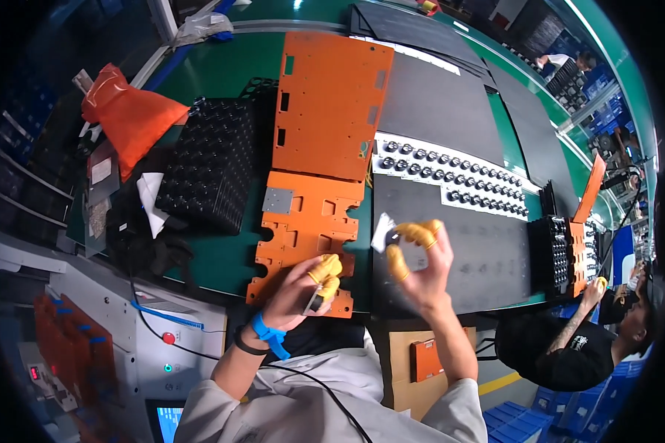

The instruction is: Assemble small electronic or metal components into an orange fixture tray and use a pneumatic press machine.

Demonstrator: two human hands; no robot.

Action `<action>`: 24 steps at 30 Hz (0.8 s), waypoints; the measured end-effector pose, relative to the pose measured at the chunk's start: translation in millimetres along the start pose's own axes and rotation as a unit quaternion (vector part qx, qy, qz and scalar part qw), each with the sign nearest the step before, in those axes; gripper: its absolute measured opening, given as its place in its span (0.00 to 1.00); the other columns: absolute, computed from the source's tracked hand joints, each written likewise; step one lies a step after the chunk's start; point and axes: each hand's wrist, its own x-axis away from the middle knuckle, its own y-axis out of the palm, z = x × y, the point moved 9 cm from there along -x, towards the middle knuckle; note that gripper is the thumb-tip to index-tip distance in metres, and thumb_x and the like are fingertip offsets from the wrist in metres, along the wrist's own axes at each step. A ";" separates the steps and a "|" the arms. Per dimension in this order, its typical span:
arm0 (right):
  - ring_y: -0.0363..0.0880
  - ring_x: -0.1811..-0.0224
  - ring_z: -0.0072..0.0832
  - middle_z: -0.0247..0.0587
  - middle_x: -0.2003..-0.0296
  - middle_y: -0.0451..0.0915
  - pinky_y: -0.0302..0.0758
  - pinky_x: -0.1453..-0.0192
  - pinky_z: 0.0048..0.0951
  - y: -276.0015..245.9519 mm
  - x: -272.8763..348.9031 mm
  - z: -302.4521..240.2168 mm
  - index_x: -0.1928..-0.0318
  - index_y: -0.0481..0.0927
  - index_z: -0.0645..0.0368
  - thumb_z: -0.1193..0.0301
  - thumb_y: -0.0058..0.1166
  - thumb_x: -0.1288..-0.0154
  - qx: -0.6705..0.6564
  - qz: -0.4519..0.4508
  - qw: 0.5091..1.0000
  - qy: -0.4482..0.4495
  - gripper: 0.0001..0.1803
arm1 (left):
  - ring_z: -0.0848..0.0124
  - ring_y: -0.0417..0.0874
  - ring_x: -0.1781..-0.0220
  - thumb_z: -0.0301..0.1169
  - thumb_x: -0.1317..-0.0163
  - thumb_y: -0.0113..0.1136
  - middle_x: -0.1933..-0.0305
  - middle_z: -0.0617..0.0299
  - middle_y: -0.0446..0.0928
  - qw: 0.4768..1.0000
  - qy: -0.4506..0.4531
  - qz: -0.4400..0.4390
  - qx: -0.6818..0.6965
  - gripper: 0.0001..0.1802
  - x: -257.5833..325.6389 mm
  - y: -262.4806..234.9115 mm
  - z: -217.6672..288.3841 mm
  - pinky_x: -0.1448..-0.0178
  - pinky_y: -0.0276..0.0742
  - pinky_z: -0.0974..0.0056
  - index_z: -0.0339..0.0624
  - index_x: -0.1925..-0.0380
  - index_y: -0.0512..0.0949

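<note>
Green workbench point(222, 70), blue crates point(521, 421)

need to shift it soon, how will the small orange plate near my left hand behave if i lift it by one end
The orange plate looks thin, flat and straight-edged, so probably stiff, not floppy. Its many cut-outs suggest it is light for its size. Lying flat on the green table, it would likely slide rather than tip.
</note>
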 end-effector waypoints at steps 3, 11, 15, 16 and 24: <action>0.75 0.62 0.40 0.44 0.65 0.76 0.72 0.56 0.39 -30.2 -3.6 58.0 0.55 0.84 0.61 0.76 0.67 0.47 0.120 0.015 0.992 0.032 0.17 | 0.80 0.57 0.87 0.35 0.19 0.44 0.81 0.69 0.59 0.994 -0.048 -0.081 0.061 0.12 -6.5 9.5 2.3 0.81 0.50 0.72 0.45 0.65 0.66; 0.75 0.51 0.40 0.41 0.57 0.78 0.69 0.44 0.42 -42.5 -22.1 133.7 0.51 0.86 0.57 0.74 0.69 0.48 0.330 -0.145 0.933 0.008 0.20 | 0.82 0.56 0.87 0.41 0.18 0.42 0.82 0.71 0.58 0.989 -0.066 -0.099 0.090 0.16 -5.4 6.5 2.4 0.81 0.49 0.73 0.46 0.65 0.66; 0.75 0.50 0.41 0.44 0.57 0.78 0.70 0.43 0.42 -39.2 -27.2 150.5 0.52 0.86 0.59 0.73 0.69 0.46 0.352 -0.157 0.923 0.018 0.19 | 0.81 0.56 0.87 0.43 0.17 0.41 0.83 0.70 0.58 0.988 -0.073 -0.104 0.083 0.18 -3.8 5.9 1.9 0.80 0.48 0.72 0.47 0.67 0.66; 0.75 0.50 0.41 0.44 0.57 0.78 0.70 0.43 0.42 -38.9 -27.4 152.0 0.52 0.86 0.59 0.73 0.69 0.46 0.351 -0.157 0.923 0.017 0.19 | 0.81 0.56 0.87 0.44 0.17 0.41 0.83 0.70 0.58 0.989 -0.078 -0.097 0.080 0.18 -3.1 5.1 1.1 0.80 0.48 0.72 0.47 0.67 0.66; 0.75 0.48 0.43 0.48 0.55 0.78 0.69 0.41 0.43 -37.1 -28.4 155.9 0.50 0.86 0.60 0.70 0.67 0.42 0.373 -0.160 0.913 0.040 0.19 | 0.81 0.56 0.88 0.46 0.18 0.42 0.85 0.72 0.58 0.988 -0.078 -0.104 0.078 0.19 -4.9 10.1 3.6 0.80 0.48 0.72 0.47 0.67 0.66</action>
